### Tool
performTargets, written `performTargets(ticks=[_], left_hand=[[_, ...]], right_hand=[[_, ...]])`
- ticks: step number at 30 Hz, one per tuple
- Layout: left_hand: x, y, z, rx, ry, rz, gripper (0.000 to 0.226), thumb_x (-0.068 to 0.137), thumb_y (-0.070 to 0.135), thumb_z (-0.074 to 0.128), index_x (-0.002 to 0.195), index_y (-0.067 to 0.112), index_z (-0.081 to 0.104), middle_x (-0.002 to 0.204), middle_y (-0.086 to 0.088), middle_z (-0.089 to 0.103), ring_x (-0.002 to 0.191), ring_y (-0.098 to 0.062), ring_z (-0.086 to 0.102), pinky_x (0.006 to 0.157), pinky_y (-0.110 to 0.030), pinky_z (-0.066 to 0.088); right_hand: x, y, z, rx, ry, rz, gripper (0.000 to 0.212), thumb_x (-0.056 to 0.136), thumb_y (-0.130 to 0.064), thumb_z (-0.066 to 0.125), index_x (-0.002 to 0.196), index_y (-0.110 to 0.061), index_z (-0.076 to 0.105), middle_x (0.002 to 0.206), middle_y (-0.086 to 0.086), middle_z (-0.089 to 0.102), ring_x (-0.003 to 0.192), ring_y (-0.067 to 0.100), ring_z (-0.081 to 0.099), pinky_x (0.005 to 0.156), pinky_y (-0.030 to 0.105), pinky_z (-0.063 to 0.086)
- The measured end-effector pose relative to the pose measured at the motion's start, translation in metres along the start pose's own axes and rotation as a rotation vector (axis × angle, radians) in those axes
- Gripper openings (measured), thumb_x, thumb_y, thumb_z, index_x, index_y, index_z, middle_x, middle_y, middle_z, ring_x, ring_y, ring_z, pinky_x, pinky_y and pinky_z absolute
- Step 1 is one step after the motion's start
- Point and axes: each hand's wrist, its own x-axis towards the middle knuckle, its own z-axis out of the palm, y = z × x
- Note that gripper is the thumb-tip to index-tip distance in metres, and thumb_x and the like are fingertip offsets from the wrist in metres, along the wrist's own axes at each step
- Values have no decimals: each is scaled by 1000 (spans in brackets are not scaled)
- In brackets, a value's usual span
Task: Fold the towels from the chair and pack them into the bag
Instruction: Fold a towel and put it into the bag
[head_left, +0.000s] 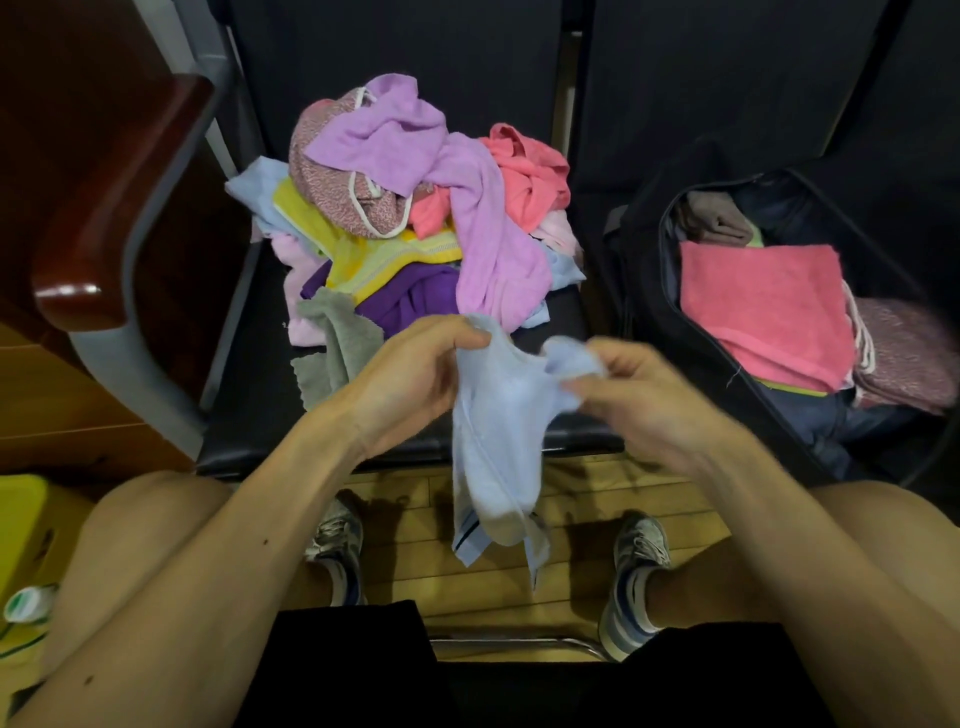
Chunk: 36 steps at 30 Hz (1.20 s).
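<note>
Head view: left hand (415, 374) curled, thumb and fingers pinching the top edge of a light blue towel (493, 431); right hand (639, 395) likewise curled, gripping a bunched corner of the same towel just beside it. Both forearms reaching forward from the lower corners, hands close together above the front edge of the chair seat (249, 415). Towel hanging crumpled between the knees, its lower end over the wooden floor (571, 525). Behind the hands, an unfolded pile of towels (415, 218) on the black seat: lilac, coral, yellow, purple, grey. To the right of the pile, an open black bag (641, 291) holding a folded pink towel (763, 312) flat on top, a folded mauve towel (904, 353) touching its right side. Dark wooden armrest (119, 208) at left; sneakers (636, 551) on the floor below.
</note>
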Motion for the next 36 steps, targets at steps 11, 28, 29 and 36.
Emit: performTargets(ticks=[11,28,29,36], left_hand=[[2,2,2,62,318,46,16,93,14,47,96,11,63,103,-12,68,100,-28,63,86,-45,48],[-3,0,20,-111,245,26,37,95,14,50,62,13,66,62,-1,64,62,-13,64,59,-24,52],[-3,3,18,-161,247,36,38,94,15,50,60,16,66,61,0,63,60,-13,63,61,-25,52],[1,12,-3,-307,412,5,27,101,27,44,110,8,62,109,-9,67,109,-25,68,90,-35,57]], right_hand=[[-20,-37,9,-13,153,-276,40,57,-44,87,64,-23,54,65,-4,61,61,9,59,55,22,50],[-8,5,13,157,71,16,80,43,-68,87,95,-10,72,100,8,74,95,20,70,83,34,57],[-9,11,17,124,-4,51,72,41,-59,93,94,-13,75,98,2,76,92,14,71,80,29,58],[-13,44,55,-330,-212,198,19,88,-17,72,106,-10,74,107,1,75,106,15,68,102,42,50]])
